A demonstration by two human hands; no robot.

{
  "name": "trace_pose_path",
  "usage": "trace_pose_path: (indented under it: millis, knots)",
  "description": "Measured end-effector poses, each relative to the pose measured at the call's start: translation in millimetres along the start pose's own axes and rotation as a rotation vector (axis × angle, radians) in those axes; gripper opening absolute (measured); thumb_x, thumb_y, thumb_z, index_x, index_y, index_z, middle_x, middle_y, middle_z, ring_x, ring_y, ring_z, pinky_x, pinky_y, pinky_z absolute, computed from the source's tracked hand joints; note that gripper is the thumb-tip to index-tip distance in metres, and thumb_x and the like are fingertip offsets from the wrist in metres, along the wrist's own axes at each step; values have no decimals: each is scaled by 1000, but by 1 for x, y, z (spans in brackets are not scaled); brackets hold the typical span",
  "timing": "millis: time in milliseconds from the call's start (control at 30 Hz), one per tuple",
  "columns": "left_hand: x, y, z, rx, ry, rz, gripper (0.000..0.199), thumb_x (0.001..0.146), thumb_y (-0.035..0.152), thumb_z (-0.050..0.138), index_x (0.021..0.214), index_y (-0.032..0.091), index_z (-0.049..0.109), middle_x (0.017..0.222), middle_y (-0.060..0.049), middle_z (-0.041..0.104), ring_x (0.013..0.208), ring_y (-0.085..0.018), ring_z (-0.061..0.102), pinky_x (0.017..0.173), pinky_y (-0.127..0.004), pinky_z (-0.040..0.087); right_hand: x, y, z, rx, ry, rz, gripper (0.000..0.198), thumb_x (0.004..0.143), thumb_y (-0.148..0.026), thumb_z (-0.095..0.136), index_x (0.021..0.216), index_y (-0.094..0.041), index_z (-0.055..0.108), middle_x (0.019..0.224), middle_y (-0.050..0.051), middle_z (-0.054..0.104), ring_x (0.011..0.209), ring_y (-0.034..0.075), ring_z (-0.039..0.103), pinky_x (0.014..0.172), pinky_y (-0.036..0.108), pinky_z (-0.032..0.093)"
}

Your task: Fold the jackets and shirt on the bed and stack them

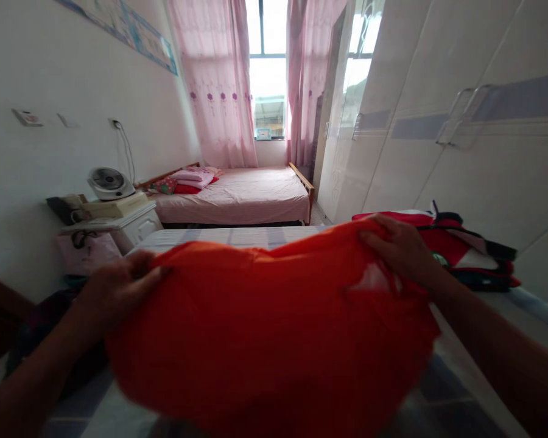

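An orange-red garment (265,328) is spread between my two hands above the near bed (201,234). My left hand (119,289) pinches its upper left edge between thumb and fingers. At the upper right edge, my right hand (397,246) is closed on the cloth. A pale patch shows on the garment below my right hand. The cloth hangs down toward me, blurred at its lower edge, and I cannot tell what sort of garment it is. It hides much of the bed beneath.
Folded red, white and dark clothes (466,249) are piled at the right. White wardrobes (484,164) line the right wall. A second bed (265,194) with pillows (194,177) stands beyond. On the left, a fan (109,181) sits over a white bedside cabinet (139,228).
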State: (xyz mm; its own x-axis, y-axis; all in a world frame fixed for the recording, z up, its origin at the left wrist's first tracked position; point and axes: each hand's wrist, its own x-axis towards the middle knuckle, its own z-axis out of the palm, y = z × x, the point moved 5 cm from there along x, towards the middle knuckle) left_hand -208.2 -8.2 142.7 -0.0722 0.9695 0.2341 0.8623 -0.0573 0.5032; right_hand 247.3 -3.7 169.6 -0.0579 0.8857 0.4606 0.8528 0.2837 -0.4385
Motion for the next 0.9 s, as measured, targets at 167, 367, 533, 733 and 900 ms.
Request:
trace_pose_path:
  millis: [167,367,533,733,900]
  knots:
    - [74,58,-3,180,413,81,44,86,43,36,114,12,51,103,-9,62,102,-29,58,85,-43,44,91,10,3,-221,354,-34,29,81,-33,45,95,-12,60,89,11,60,88,27,57,80,41,43]
    - [74,27,61,107,272,148,58,82,39,45,130,7,40,130,-17,50,123,-28,45,102,-39,37,60,33,46,-231,324,-125,42,83,-29,43,121,-12,49,116,16,54,113,29,48,94,44,39]
    - [6,-47,97,-269,-14,-204,67,76,54,49,126,9,47,126,-18,55,108,-28,59,90,-38,49,-41,74,64,-91,90,191,35,82,-42,43,102,-16,57,102,11,61,95,25,58,85,39,45]
    - [-38,-57,117,-809,-213,-566,60,65,46,72,114,16,57,106,-12,68,92,-26,66,70,-29,56,-107,73,111,607,-577,731,48,74,-61,52,80,-15,63,66,4,63,56,14,58,47,23,42]
    - [-39,-23,135,-1162,-400,-643,38,65,33,76,97,16,64,104,-10,69,91,-21,66,77,-27,54,-105,24,133,1227,-506,865,30,74,-38,67,94,-16,64,87,6,70,77,13,65,65,20,49]
